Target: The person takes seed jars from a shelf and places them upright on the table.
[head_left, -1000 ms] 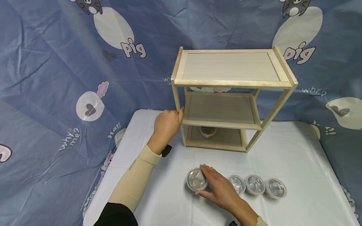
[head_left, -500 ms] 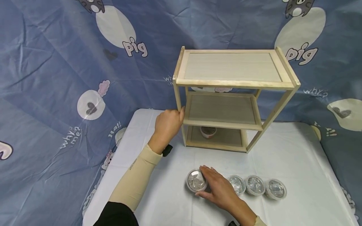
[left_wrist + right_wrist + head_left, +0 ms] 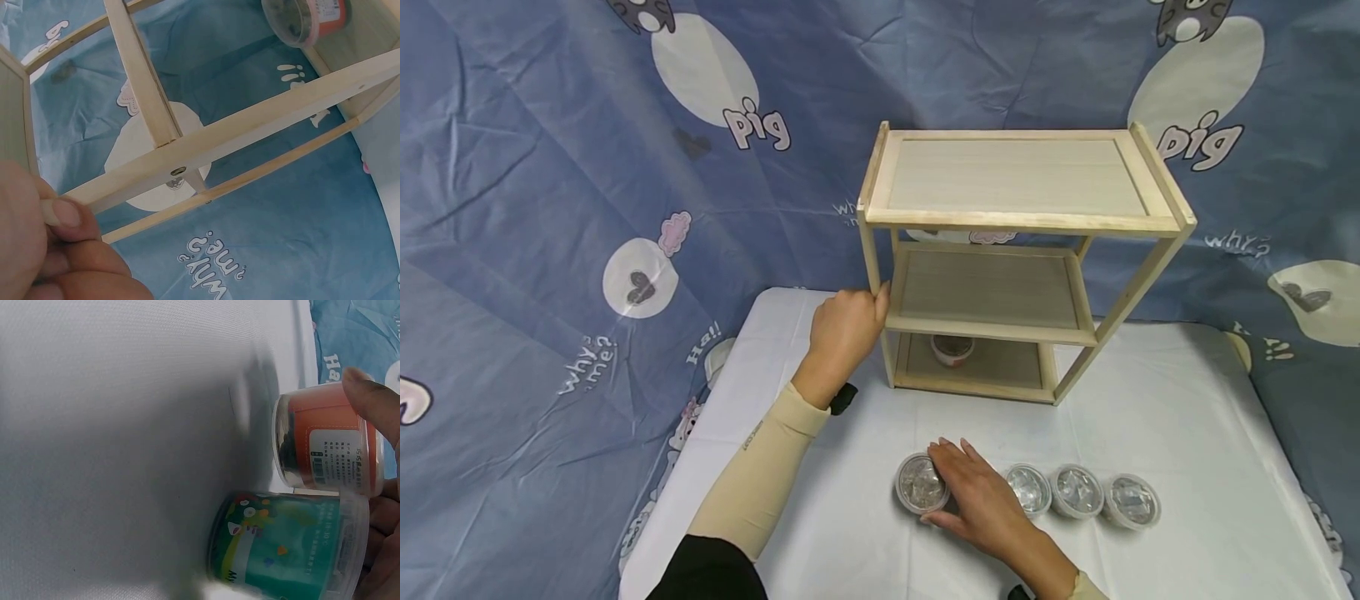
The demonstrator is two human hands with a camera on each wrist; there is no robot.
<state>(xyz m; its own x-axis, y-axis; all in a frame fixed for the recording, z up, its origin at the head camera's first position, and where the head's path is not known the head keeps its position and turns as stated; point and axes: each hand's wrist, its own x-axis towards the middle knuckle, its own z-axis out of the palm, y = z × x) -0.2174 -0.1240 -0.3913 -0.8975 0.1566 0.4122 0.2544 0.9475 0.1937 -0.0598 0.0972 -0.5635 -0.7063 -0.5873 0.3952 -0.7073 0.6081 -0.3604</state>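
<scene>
My left hand [image 3: 847, 329] grips the front left post of a small wooden three-tier shelf [image 3: 1000, 223]; in the left wrist view its thumb and curled fingers lie at the pale wood frame [image 3: 250, 130]. My right hand [image 3: 981, 500] holds the leftmost lidded plastic tub [image 3: 922, 483] on the white cloth, thumb on the near side and fingers over the far side. In the right wrist view this tub [image 3: 328, 440] has an orange label. Beside it is a green-labelled tub [image 3: 281, 547], which the hand hides in the head view.
To the right stand three more clear-lidded tubs in a row, such as the rightmost tub [image 3: 1131, 502]. Another tub [image 3: 952, 350] sits on the shelf's bottom tier, at the left. Blue printed cloth [image 3: 790, 208] hangs behind and at the sides of the white-covered table [image 3: 1165, 417].
The held tub and the fingers of my right hand have shifted very slightly toward me. My left hand stays on the post, and the shelf stands as before.
</scene>
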